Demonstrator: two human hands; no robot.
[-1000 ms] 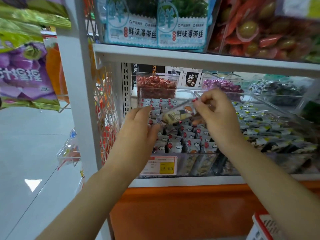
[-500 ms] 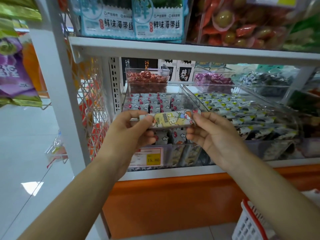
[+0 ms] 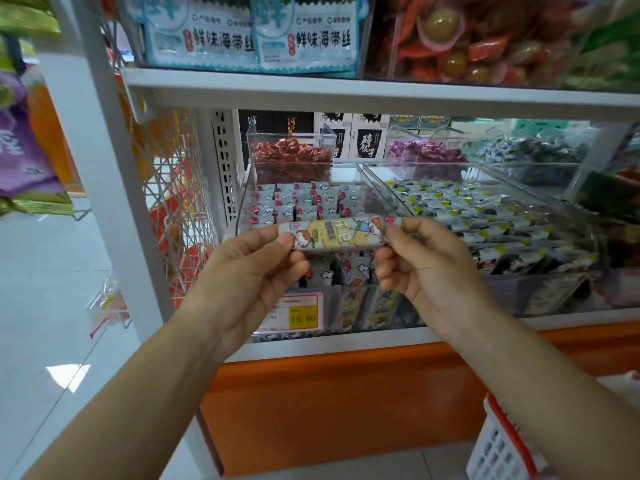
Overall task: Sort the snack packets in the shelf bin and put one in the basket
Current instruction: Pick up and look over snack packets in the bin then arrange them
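A long yellow snack packet [image 3: 337, 233] with cartoon print is held level in front of the shelf. My left hand [image 3: 252, 271] pinches its left end and my right hand [image 3: 415, 265] pinches its right end. Behind it stands the clear shelf bin [image 3: 374, 183], with rows of small grey-and-red packets [image 3: 294, 202] inside. The white basket with a red rim [image 3: 502, 441] shows at the bottom right, below my right forearm; its inside is mostly out of view.
A second clear bin of black-and-yellow packets [image 3: 485, 216] sits to the right. Small bins of red [image 3: 289, 154] and purple candy [image 3: 426, 155] stand behind. A price tag [image 3: 294, 311] hangs on the shelf front. A white upright post [image 3: 110, 188] is at left.
The packet came out of the bin, first held by my right hand alone, then taken at both ends. It is now held level, slightly closer and higher in view.
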